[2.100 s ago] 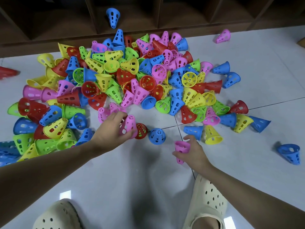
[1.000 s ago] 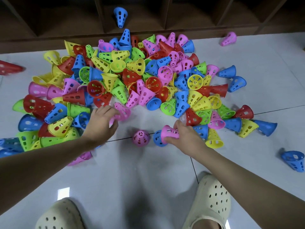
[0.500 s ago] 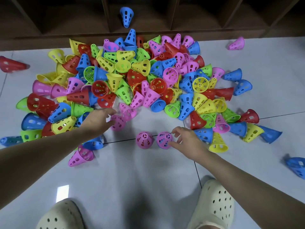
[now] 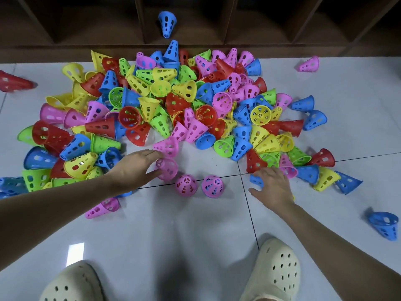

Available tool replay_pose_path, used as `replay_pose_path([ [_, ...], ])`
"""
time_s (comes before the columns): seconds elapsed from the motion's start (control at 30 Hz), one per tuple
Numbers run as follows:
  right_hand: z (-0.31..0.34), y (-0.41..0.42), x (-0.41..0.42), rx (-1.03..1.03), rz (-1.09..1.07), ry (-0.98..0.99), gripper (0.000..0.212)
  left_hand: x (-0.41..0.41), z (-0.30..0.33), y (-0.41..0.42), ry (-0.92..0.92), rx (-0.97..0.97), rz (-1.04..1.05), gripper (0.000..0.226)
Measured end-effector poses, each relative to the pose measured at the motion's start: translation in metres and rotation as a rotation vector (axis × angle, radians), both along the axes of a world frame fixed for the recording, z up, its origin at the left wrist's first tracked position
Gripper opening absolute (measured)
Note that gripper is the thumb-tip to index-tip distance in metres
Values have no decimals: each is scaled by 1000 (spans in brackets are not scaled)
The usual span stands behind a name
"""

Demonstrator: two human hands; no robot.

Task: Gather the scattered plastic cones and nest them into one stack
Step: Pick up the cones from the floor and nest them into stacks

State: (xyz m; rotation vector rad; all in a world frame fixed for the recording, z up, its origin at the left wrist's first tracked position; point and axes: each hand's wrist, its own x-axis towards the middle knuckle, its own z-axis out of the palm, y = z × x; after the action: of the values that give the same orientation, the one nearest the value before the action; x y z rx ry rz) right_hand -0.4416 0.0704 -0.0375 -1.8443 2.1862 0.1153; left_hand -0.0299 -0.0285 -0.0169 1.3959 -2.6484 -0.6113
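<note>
The left hand (image 4: 134, 168) reaches to the near edge of the heap of plastic cones (image 4: 173, 109) on the tiled floor (image 4: 195, 231), its grip curled round a pink cone (image 4: 167, 168) that stands tip up, thumb at the cone's near side and fingers over its far side. Just right of that cone, two more pink cones (image 4: 186, 184) (image 4: 212, 185) stand upright side by side, apart from both hands. The right hand (image 4: 272, 187) lies flat and spread, its grip apart and holding nothing, fingertips over a blue cone (image 4: 256, 180) at the heap's near right edge. Another pink cone (image 4: 102, 208) lies on its side beside the left forearm. Two cream clogs (image 4: 273, 272) show below.
</note>
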Motion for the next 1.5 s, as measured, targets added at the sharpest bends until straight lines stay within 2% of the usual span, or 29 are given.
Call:
replay_pose_path([
  [0.17,-7,-3,-5,49,69,104,54,-22,14,19,164,5,48,47],
  [0.33,-9,-5,-11,108,208,290,53,-39,21,31,234,-51,-36,49],
  [0.47,-10,-8,-17,152,321,438,48,-42,17,34,198,39,-65,50],
  [0.57,-10,-12,-20,183,308,428,42,-44,11,31,145,106,-94,41],
  [0.63,-7,-14,-19,109,260,357,38,-48,8,28,118,129,-109,39],
  [0.7,-3,-13,-13,-42,168,208,43,-51,6,25,84,143,-113,41],
  [0.8,7,-8,8,-272,-17,-152,36,-51,2,24,55,152,-122,42],
  [0.9,23,0,38,-403,-89,-460,34,-49,-2,23,45,147,-119,38],
  [0.97,34,7,55,-430,-81,-603,36,-46,-3,21,29,121,-120,37],
  [1.1,46,11,80,-352,-59,-825,37,-31,-5,14,-29,38,-119,35],
  [1.27,40,11,96,-338,-81,-928,40,-5,-4,1,-73,-9,59,40],
  [1.4,31,10,97,-265,-82,-919,41,13,-6,-9,-137,109,279,51],
  [1.5,22,10,95,-226,-61,-868,40,21,-13,-14,-207,166,368,57],
])
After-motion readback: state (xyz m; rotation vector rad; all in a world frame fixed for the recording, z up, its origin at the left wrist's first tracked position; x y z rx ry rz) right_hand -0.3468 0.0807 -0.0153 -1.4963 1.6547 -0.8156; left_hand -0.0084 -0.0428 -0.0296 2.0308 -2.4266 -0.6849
